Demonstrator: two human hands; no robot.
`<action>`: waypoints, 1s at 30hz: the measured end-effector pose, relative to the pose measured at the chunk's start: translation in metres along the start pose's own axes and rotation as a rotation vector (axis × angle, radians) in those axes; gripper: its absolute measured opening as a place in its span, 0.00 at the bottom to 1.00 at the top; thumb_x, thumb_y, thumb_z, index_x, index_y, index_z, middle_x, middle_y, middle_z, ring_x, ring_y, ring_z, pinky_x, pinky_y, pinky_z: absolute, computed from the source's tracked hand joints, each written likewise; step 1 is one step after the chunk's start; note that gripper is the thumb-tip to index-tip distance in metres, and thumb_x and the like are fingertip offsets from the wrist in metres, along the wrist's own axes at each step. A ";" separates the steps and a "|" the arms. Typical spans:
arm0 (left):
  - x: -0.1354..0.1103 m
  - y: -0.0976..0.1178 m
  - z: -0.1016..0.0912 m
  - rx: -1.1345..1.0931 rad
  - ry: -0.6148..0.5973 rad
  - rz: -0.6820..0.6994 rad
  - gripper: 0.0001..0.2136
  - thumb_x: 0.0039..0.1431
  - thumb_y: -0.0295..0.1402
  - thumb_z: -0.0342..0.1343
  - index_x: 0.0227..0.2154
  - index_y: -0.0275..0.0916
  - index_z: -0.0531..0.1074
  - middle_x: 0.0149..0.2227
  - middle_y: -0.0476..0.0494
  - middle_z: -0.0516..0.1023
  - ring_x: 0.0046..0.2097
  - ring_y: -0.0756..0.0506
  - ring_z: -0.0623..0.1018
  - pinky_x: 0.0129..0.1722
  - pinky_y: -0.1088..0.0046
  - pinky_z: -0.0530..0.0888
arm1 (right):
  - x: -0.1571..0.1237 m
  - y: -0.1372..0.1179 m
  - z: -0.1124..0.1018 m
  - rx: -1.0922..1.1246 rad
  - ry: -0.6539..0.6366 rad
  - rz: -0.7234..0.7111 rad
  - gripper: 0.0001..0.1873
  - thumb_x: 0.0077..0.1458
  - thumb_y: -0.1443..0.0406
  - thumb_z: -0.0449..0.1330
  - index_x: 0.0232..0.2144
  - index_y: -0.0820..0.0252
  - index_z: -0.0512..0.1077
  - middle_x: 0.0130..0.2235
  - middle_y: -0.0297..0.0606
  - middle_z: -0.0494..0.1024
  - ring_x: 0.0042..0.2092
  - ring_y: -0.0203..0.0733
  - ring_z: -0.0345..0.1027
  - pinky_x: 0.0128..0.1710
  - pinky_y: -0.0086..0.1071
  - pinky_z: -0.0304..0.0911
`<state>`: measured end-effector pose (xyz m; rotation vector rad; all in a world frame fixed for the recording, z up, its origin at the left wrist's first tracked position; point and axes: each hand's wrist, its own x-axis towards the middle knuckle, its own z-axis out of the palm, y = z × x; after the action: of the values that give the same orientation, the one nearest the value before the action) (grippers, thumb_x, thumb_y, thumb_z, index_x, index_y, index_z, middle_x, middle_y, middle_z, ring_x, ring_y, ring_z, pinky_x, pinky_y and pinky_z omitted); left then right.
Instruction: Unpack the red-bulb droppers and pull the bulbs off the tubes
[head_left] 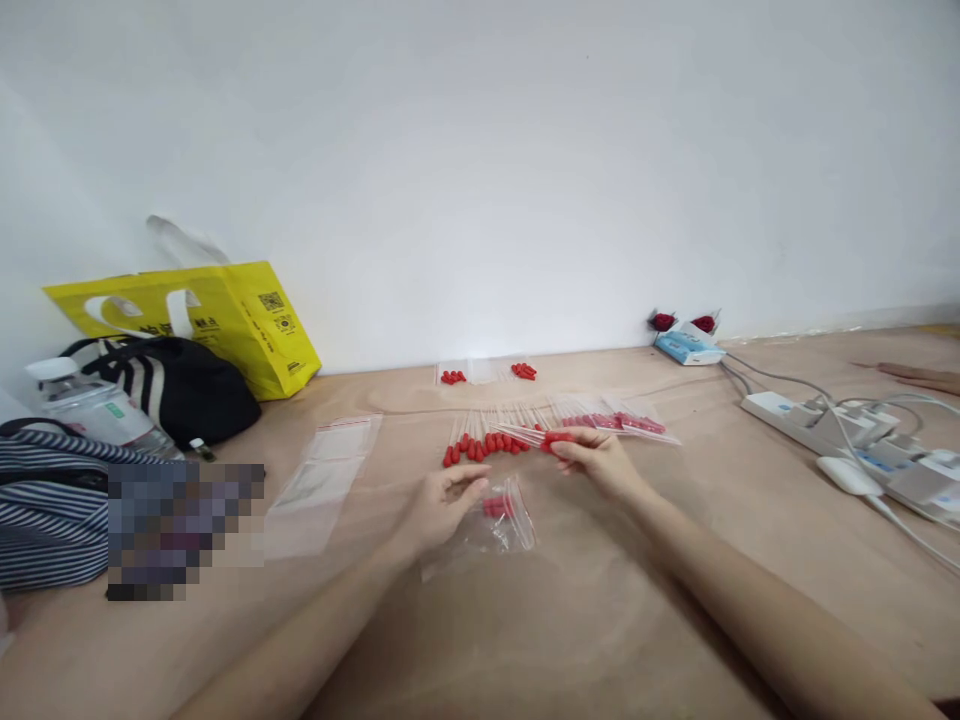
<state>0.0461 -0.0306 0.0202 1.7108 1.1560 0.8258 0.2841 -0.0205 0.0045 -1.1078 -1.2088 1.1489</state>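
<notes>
My right hand (592,458) pinches a few thin pale sticks with red tips (556,438), the pale ends pointing left. My left hand (444,500) is curved, thumb and fingers apart, and I see nothing between them. Just right of it a clear zip bag (514,530) lies on the table, with red pieces showing in it. Behind both hands, a fanned row of red-tipped sticks (480,445) lies with tips toward me. Filled clear bags (637,422) of red-tipped sticks lie behind my right hand.
Flat clear zip bags (322,480) lie at left. Red pieces (525,371) sit near the wall. A yellow bag (255,330), a black bag (202,385) and a bottle (90,410) crowd the left. Tissues (688,346) and a power strip (847,445) with cables stand right; another person's hand (919,376) shows beyond.
</notes>
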 end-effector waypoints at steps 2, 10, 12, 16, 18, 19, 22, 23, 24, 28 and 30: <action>0.007 0.010 0.013 -0.273 -0.005 -0.184 0.14 0.54 0.38 0.53 0.40 0.36 0.69 0.44 0.40 0.74 0.45 0.44 0.74 0.48 0.63 0.68 | -0.012 0.006 0.027 -0.136 0.035 -0.184 0.13 0.43 0.59 0.61 0.32 0.60 0.74 0.28 0.38 0.76 0.24 0.35 0.67 0.25 0.30 0.67; 0.015 0.031 0.027 -0.690 -0.007 -0.475 0.05 0.52 0.29 0.56 0.23 0.34 0.68 0.26 0.47 0.76 0.32 0.51 0.76 0.40 0.72 0.72 | -0.036 0.014 0.046 -0.966 -0.128 -1.007 0.14 0.56 0.68 0.49 0.41 0.57 0.70 0.32 0.41 0.72 0.30 0.36 0.67 0.30 0.30 0.66; 0.015 0.028 0.022 -0.645 -0.032 -0.517 0.05 0.51 0.28 0.57 0.23 0.34 0.68 0.25 0.48 0.75 0.29 0.52 0.75 0.38 0.73 0.72 | -0.035 0.013 0.046 -1.011 -0.186 -1.065 0.14 0.57 0.69 0.48 0.42 0.57 0.69 0.33 0.41 0.72 0.32 0.37 0.67 0.31 0.31 0.66; 0.026 0.020 0.002 -0.430 -0.086 -0.484 0.07 0.46 0.31 0.60 0.26 0.34 0.69 0.27 0.46 0.76 0.29 0.50 0.75 0.34 0.72 0.72 | -0.035 0.010 0.048 -0.921 -0.247 -1.025 0.18 0.56 0.67 0.49 0.49 0.56 0.63 0.40 0.43 0.71 0.40 0.39 0.67 0.37 0.33 0.66; 0.042 0.016 -0.012 -0.338 -0.051 -0.462 0.08 0.44 0.31 0.61 0.27 0.34 0.69 0.26 0.47 0.76 0.29 0.50 0.75 0.32 0.72 0.72 | -0.034 0.010 0.045 -0.890 -0.251 -0.945 0.20 0.54 0.66 0.51 0.51 0.56 0.60 0.42 0.43 0.69 0.41 0.40 0.66 0.38 0.34 0.66; 0.052 0.013 -0.019 -0.306 -0.027 -0.456 0.08 0.43 0.30 0.61 0.27 0.34 0.69 0.25 0.48 0.76 0.28 0.50 0.75 0.32 0.73 0.71 | -0.033 0.011 0.043 -0.880 -0.246 -0.897 0.21 0.54 0.65 0.52 0.51 0.57 0.60 0.42 0.43 0.69 0.39 0.40 0.66 0.37 0.34 0.66; 0.084 0.008 -0.036 -0.202 0.021 -0.475 0.11 0.43 0.29 0.62 0.31 0.35 0.69 0.25 0.50 0.75 0.28 0.50 0.74 0.30 0.74 0.70 | -0.027 0.017 0.034 -0.828 -0.226 -0.760 0.19 0.52 0.66 0.53 0.48 0.57 0.62 0.39 0.42 0.70 0.32 0.36 0.66 0.32 0.31 0.66; 0.095 0.006 -0.039 -0.172 0.013 -0.487 0.11 0.44 0.29 0.61 0.32 0.35 0.69 0.25 0.49 0.75 0.28 0.50 0.74 0.30 0.74 0.70 | -0.025 0.019 0.032 -0.804 -0.217 -0.726 0.17 0.52 0.66 0.53 0.47 0.58 0.63 0.38 0.41 0.70 0.30 0.34 0.66 0.31 0.30 0.66; 0.104 0.005 -0.040 -0.148 -0.005 -0.503 0.11 0.45 0.29 0.61 0.33 0.34 0.69 0.26 0.48 0.75 0.29 0.50 0.74 0.30 0.74 0.70 | -0.023 0.021 0.029 -0.780 -0.208 -0.700 0.16 0.52 0.67 0.52 0.45 0.58 0.63 0.37 0.40 0.70 0.28 0.33 0.65 0.30 0.30 0.65; 0.125 0.001 -0.036 -0.097 -0.100 -0.553 0.12 0.56 0.34 0.52 0.41 0.33 0.67 0.39 0.43 0.72 0.38 0.47 0.73 0.36 0.67 0.72 | -0.019 0.023 0.026 -0.732 -0.188 -0.638 0.14 0.51 0.68 0.52 0.43 0.59 0.64 0.37 0.40 0.69 0.27 0.32 0.65 0.27 0.28 0.64; 0.129 -0.001 -0.032 -0.097 -0.127 -0.545 0.13 0.58 0.35 0.49 0.44 0.35 0.64 0.44 0.42 0.69 0.42 0.46 0.72 0.39 0.63 0.71 | -0.019 0.023 0.027 -0.734 -0.199 -0.626 0.14 0.51 0.68 0.52 0.42 0.60 0.64 0.37 0.40 0.68 0.27 0.32 0.65 0.26 0.27 0.64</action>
<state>0.0618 0.1002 0.0380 1.2559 1.3789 0.4200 0.2556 -0.0373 -0.0190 -1.0127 -2.0411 0.3258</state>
